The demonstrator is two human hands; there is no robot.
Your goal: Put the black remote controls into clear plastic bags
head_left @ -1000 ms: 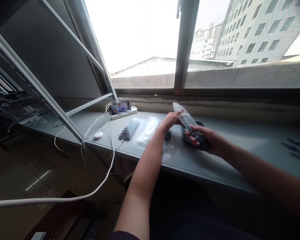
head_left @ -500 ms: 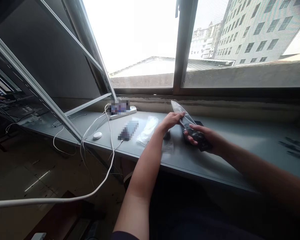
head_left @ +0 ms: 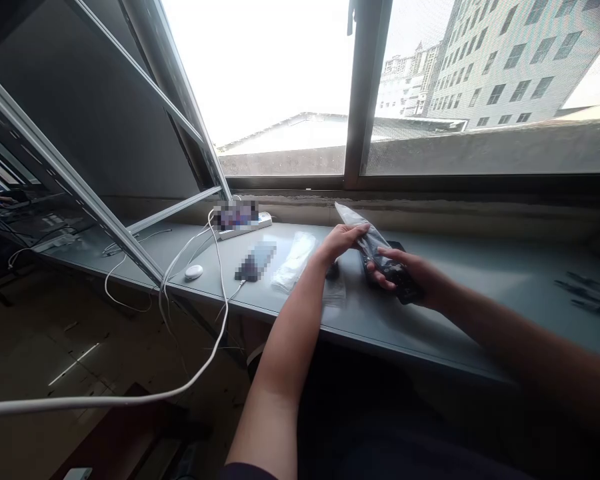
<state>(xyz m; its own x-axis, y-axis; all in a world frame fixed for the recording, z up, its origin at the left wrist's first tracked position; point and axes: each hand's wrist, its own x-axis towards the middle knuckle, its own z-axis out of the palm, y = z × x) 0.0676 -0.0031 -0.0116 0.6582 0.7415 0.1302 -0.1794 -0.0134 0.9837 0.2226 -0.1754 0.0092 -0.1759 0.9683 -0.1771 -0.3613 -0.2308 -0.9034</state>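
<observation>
A clear plastic bag (head_left: 375,239) with a dark item in its lower part is held between my two hands, above the table. My left hand (head_left: 344,243) pinches the bag near its middle, and the bag's pointed end sticks up beyond the fingers. My right hand (head_left: 416,268) is closed around the lower part, thumb on top and fingers underneath; what the dark item is, I cannot make out. Under the hands lies a black flat object (head_left: 396,247), mostly covered. Several clear plastic bags (head_left: 295,261) lie left of my left forearm, and a small dark thing (head_left: 333,272) shows just beside it.
Farther left are a phone (head_left: 257,261) on a white cable, a round white object (head_left: 193,272) and a white power strip (head_left: 253,227). White cables (head_left: 223,293) hang over the table edge beside a metal frame (head_left: 80,175). Several dark slim objects (head_left: 590,293) lie at right.
The upper end of the bag has tipped slightly to the left. Both hands keep their hold and have hardly moved.
</observation>
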